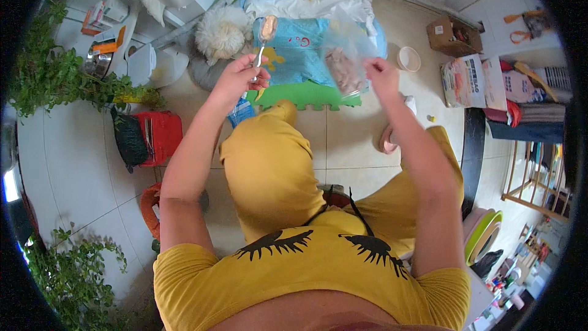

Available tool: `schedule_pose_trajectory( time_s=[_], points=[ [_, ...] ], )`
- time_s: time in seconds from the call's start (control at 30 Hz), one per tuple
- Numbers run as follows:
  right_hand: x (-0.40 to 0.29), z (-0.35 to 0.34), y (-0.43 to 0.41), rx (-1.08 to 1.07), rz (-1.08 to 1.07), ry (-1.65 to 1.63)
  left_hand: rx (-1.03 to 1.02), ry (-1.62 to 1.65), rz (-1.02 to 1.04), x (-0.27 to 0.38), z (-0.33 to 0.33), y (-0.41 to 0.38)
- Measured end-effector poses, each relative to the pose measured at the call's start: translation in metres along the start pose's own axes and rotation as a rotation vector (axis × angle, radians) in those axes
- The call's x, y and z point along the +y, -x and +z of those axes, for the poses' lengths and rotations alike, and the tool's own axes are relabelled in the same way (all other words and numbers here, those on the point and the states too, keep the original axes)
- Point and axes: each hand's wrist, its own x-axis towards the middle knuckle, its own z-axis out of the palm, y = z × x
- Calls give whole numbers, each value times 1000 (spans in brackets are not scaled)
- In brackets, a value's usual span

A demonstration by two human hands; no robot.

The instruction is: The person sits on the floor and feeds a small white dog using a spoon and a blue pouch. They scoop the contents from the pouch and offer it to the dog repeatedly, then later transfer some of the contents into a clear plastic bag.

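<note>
At upper centre-left, my left hand (pixel 244 76) grips the handle of a metal spoon (pixel 261 53). Pinkish food (pixel 268 26) fills the spoon's end, near a fluffy white dog (pixel 223 34). My right hand (pixel 382 76) is closed at the edge of a clear plastic bag (pixel 344 71) holding pale pinkish pieces. The bag hangs above a blue pad (pixel 298 41) with printed figures. Below the pad lies a green foam mat (pixel 312 94). Part of a blue packet (pixel 240 111) shows under my left wrist.
A white bowl (pixel 409 59) and a cardboard box (pixel 452 37) stand on the floor at right. A pink round object (pixel 388 142) lies near my right forearm. At left are a red container (pixel 166 138) and trailing green plants (pixel 50 73).
</note>
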Motion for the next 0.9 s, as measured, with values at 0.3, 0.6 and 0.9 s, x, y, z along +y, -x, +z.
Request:
schedule_pose_trajectory(
  time_s=[0.3,0.6,0.9],
  points=[
    [37,137,60,-4,-184,-47,90,134,92,-87,-29,-51],
    [53,140,71,-413,-166,63,356,-59,331,-106,5,-87],
    [0,134,33,-453,-217,116,321,-7,407,-101,11,-101]
  ],
)
